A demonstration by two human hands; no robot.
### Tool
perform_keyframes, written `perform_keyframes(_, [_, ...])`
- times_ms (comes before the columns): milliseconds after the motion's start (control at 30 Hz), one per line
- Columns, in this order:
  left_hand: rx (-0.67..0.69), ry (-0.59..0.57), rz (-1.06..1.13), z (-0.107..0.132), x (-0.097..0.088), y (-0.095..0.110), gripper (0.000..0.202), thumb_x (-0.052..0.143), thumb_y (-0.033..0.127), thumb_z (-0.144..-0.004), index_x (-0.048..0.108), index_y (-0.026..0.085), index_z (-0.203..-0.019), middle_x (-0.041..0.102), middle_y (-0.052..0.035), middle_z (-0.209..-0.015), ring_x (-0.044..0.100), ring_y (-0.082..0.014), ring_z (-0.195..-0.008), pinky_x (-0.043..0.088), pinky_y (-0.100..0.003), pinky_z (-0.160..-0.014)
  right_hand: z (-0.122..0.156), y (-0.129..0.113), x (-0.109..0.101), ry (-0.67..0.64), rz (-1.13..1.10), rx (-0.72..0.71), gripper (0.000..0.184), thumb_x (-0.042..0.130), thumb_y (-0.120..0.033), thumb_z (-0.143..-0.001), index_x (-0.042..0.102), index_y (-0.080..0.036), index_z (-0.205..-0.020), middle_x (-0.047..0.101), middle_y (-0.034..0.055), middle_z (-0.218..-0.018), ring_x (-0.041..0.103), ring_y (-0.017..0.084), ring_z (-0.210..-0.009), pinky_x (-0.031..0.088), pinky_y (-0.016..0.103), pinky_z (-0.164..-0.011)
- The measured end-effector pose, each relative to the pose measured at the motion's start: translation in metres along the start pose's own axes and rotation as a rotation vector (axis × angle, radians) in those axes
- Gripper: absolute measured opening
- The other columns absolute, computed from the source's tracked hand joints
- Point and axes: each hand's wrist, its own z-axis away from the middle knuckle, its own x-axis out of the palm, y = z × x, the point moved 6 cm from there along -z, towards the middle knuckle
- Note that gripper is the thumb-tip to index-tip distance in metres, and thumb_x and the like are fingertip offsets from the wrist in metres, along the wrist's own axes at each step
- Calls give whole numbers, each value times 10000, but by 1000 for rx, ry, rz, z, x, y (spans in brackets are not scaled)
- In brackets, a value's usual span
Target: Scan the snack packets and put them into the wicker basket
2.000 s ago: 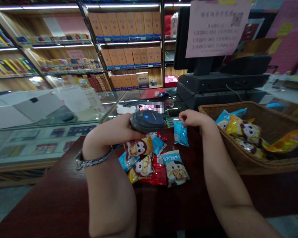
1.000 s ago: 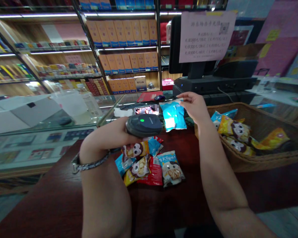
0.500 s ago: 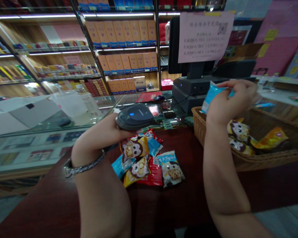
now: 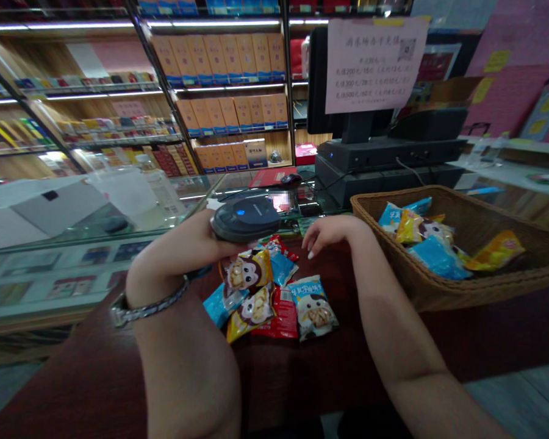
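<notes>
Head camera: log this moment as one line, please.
left hand: grips scanner | right hand: open, empty, beside snack packets | basket: holds blue packet and others | surface: dark counter

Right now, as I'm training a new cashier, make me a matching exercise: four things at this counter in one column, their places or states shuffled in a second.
1 scanner
2 basket
3 right hand
4 red packet

A empty, fingers open above the pile
B gripped in the left hand
C on the table, partly under the pile
D beside the pile, snacks inside

Pairs: 1-B, 2-D, 3-A, 4-C
</notes>
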Motion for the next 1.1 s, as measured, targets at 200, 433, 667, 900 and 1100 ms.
perform_keyframes(200, [24,-33,-7,-1,3,-2,478,696,253,-767,655,142,-1230,727,-66,-1171,632,-206,-1010,492,-363,-977,-50,18,72,-481,-54,262,519,920,-311,-417,694,-148,-855,710,10,-755,684,164,-750,493,220,-654])
perform_keyframes(433, [28,-21,11,0,2,-2,464,704,257,-767,663,144,-1215,734,-64,-1140,633,-210,-1022,493,-381,-988,-60,11,91,-553,52,301,490,895,-237,-437,697,-121,-871,647,-27,-633,592,109,-592,472,216,-596])
perform_keyframes(667, [35,-4,5,0,0,0,482,711,269,-753,666,148,-1218,730,-72,-1162,634,-220,-1029,494,-395,-986,-39,22,31,-227,25,124,407,849,-273,-485,726,-173,-860,693,-24,-721,614,120,-656,472,206,-594])
perform_keyframes(900, [33,-22,-16,-2,4,0,461,703,306,-778,668,150,-1211,716,-65,-1204,632,-221,-1056,484,-400,-1013,-15,28,-1,-5,-9,85,162,686,-144,-585,703,-181,-743,728,-1,-752,672,162,-753,499,235,-699])
perform_keyframes(1100, [76,5,-1,-6,5,-5,488,728,343,-726,694,182,-1185,734,-57,-1173,657,-230,-1030,508,-421,-994,-2,10,-19,199,-167,-238,112,627,-120,-584,665,-179,-672,732,13,-820,658,183,-822,494,268,-764])
